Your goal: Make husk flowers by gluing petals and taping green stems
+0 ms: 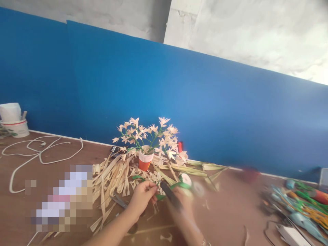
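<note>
Hands above tabletop — blue partition

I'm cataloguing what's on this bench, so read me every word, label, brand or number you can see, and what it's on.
No text can be read.
White-and-orange cup: a yellow mark, too small to read.
Dark item left of the cup: pale markings, too small to read.
Pixelated patch at left: anything there is obscured.
</note>
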A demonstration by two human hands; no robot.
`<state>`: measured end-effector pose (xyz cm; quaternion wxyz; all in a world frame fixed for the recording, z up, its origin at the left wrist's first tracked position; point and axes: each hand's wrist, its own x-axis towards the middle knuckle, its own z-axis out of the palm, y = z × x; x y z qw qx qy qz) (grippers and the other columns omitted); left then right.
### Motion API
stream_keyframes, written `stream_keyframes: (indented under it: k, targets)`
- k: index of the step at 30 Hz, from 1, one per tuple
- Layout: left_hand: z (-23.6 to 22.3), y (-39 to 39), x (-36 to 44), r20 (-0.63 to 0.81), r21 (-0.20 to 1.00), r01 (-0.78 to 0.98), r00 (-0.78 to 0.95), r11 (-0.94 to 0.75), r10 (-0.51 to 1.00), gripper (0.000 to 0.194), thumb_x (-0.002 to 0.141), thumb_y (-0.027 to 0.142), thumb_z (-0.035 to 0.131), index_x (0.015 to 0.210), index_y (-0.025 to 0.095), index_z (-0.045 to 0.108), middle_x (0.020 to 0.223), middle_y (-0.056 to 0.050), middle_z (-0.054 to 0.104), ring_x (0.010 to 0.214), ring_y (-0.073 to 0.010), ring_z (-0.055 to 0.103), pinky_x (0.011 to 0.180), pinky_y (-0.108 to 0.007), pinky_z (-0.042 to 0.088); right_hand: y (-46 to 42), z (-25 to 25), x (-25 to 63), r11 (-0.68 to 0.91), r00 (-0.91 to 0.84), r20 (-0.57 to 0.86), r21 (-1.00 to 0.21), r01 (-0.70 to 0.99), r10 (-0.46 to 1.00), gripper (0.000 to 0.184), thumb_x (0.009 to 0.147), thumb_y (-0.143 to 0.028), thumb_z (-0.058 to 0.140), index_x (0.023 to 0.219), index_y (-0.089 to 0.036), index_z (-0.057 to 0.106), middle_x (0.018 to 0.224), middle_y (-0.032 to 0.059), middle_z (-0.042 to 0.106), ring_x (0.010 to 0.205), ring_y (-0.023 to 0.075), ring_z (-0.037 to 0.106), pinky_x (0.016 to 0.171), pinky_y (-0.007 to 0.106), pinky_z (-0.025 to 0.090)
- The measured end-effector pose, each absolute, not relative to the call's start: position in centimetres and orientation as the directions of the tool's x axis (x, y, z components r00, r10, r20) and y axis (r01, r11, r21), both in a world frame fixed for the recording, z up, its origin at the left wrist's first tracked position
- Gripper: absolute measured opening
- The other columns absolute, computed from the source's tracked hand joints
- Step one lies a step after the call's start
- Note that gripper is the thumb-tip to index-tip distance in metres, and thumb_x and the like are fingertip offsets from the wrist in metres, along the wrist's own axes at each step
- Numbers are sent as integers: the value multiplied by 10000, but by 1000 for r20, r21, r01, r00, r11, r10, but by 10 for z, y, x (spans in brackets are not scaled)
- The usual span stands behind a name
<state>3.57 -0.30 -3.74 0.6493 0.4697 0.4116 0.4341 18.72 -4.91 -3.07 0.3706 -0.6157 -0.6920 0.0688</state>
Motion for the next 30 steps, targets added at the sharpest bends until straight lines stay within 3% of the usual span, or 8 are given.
stream_keyframes:
  k: [23, 30]
  targets:
    - [-41, -1, 36, -117, 964, -193, 302, 181, 946, 233, 655, 373, 638, 679, 154, 563, 459, 35, 565, 422, -119, 500, 460, -236, 394, -48, -33, 188, 284, 15, 520, -489, 825, 854, 229, 699, -163, 462, 471, -175, 476, 508, 12, 502, 444, 111, 482, 427, 202, 341]
    - [-42, -1, 35, -108, 965, -197, 295, 171, 949, 209, 670, 353, 637, 684, 153, 576, 479, 25, 573, 439, -126, 517, 468, -239, 403, -48, -34, 189, 283, 21, 482, -549, 786, 876, 174, 701, -162, 469, 535, -177, 520, 566, 26, 541, 507, 132, 521, 483, 215, 388]
